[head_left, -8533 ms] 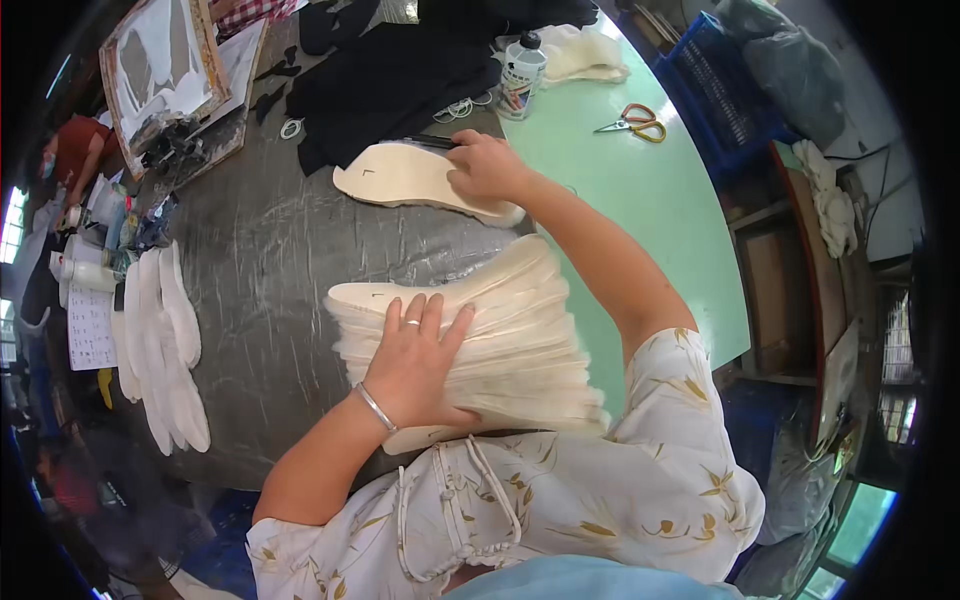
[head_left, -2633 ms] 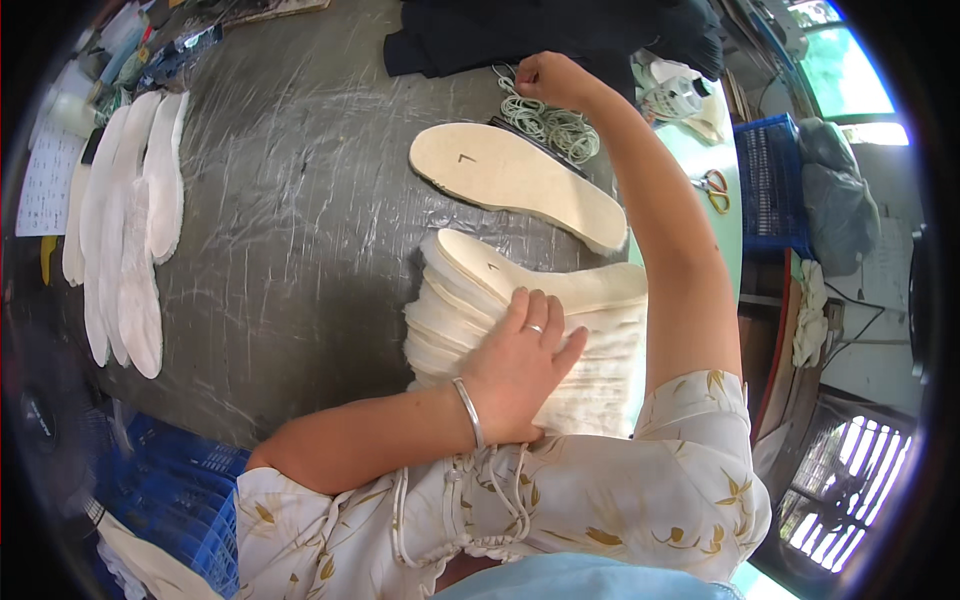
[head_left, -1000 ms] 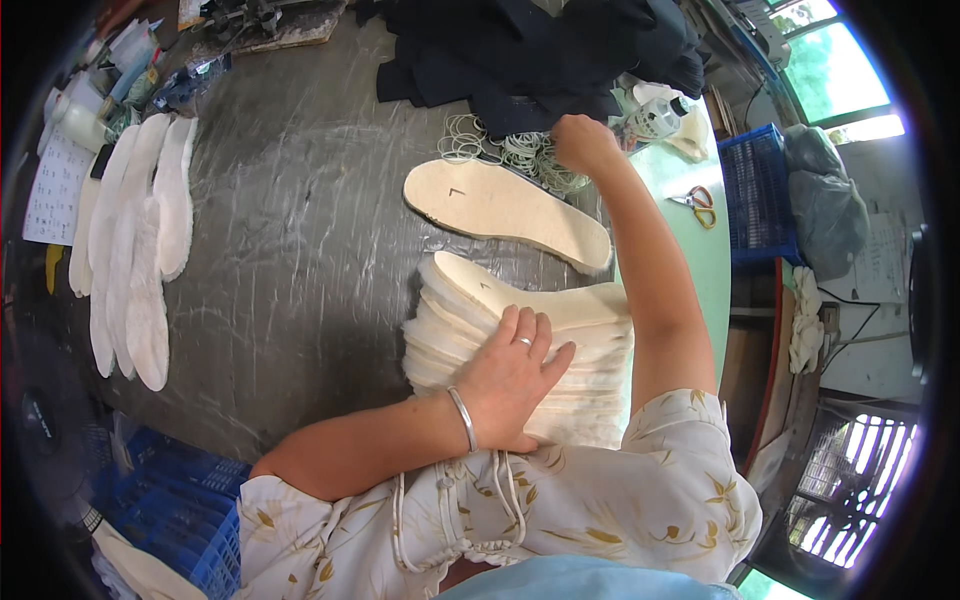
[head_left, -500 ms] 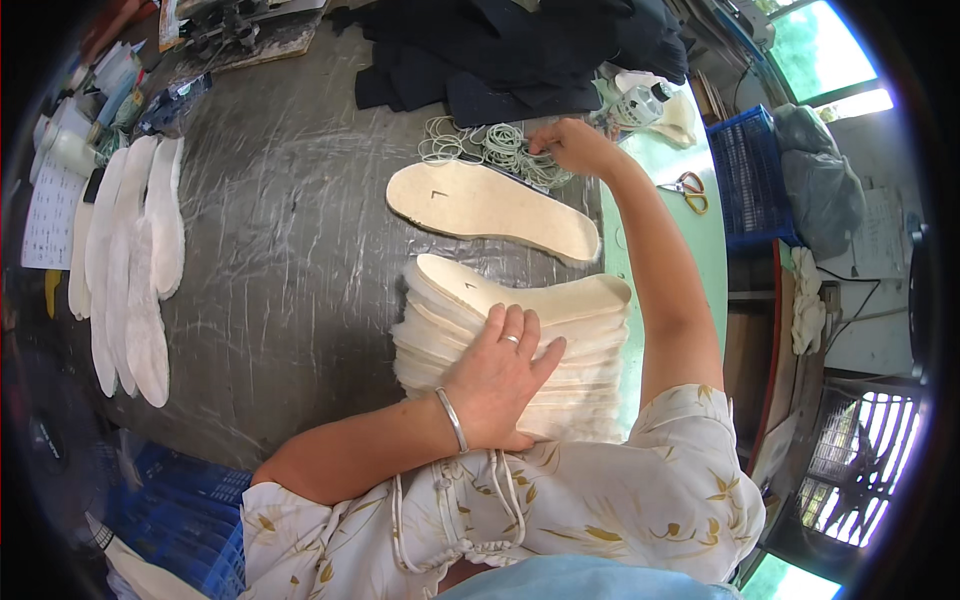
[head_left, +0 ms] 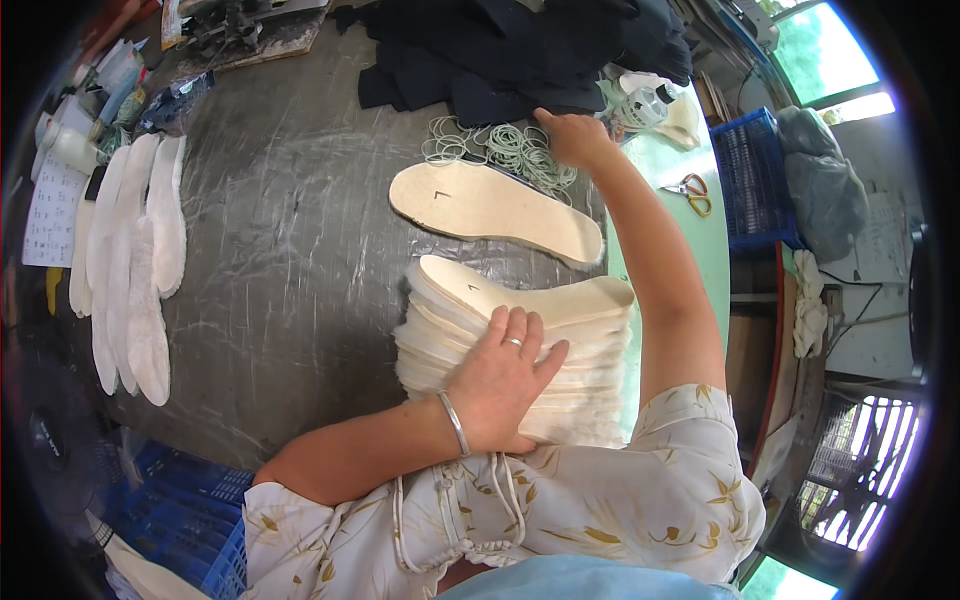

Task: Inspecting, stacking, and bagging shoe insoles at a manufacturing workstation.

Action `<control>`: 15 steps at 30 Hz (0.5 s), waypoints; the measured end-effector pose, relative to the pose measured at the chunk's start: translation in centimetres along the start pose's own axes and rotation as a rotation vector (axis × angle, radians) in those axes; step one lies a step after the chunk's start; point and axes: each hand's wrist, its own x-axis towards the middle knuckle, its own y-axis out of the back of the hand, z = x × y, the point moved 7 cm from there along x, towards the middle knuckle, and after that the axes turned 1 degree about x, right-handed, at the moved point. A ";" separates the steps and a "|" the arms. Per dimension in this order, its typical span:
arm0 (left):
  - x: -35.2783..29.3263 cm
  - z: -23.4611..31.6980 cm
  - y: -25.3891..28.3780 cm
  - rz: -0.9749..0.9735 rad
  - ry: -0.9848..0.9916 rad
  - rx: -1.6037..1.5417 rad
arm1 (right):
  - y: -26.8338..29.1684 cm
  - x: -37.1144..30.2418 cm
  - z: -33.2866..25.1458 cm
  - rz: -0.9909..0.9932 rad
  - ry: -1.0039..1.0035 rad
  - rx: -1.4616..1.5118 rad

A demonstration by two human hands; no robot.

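Observation:
My left hand (head_left: 492, 378), with a ring and a bracelet, lies with its fingers spread on a stack of cream fleece-edged insoles (head_left: 590, 300) close to my body. One single insole (head_left: 490, 210), marked with a letter, lies flat just beyond the stack. My right arm is stretched forward, and my right hand (head_left: 577, 138) is at the right edge of a tangle of pale green cord (head_left: 520, 150). Its fingers curl under, out of sight, with one digit pointing toward the dark cloth (head_left: 480, 60); what they grip, if anything, is hidden.
Several fleece insoles (head_left: 130, 260) lie at the left of the dark tabletop (head_left: 270, 230). Beyond my right hand stands a clear bottle (head_left: 643, 107); orange-handled scissors (head_left: 692, 192) lie on the green surface to the right. Blue crates (head_left: 755, 175) stand at the right and lower left.
My right hand has shifted slightly, its fingers lifting from the cord toward the cloth edge and curling under. My left hand stays on the stack.

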 end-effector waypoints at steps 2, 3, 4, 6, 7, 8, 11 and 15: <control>0.0 -0.1 -0.2 -0.003 0.001 -0.004 | 0.2 1.0 -0.2 0.105 -0.056 0.073; 0.0 -0.1 -0.2 -0.004 0.003 -0.008 | 0.7 1.7 -0.3 0.158 -0.089 0.151; 0.0 -0.1 -0.2 -0.007 0.006 -0.009 | 1.5 2.3 -0.5 0.231 -0.096 0.199; 0.0 0.0 -0.3 -0.015 0.004 -0.010 | 1.9 4.2 -0.3 0.303 -0.107 0.251; 0.0 0.1 -0.3 -0.022 -0.004 -0.010 | 1.7 5.5 0.0 0.298 -0.093 0.318; 0.0 0.0 -0.3 -0.028 -0.002 -0.007 | 1.7 6.3 -0.5 0.294 -0.069 0.388; -0.2 -0.4 -0.4 -0.062 0.018 -0.009 | 1.4 7.9 -3.1 0.372 0.022 0.437; 0.3 0.2 -0.3 -0.054 -0.015 -0.046 | 3.1 8.8 -2.5 1.007 0.095 0.324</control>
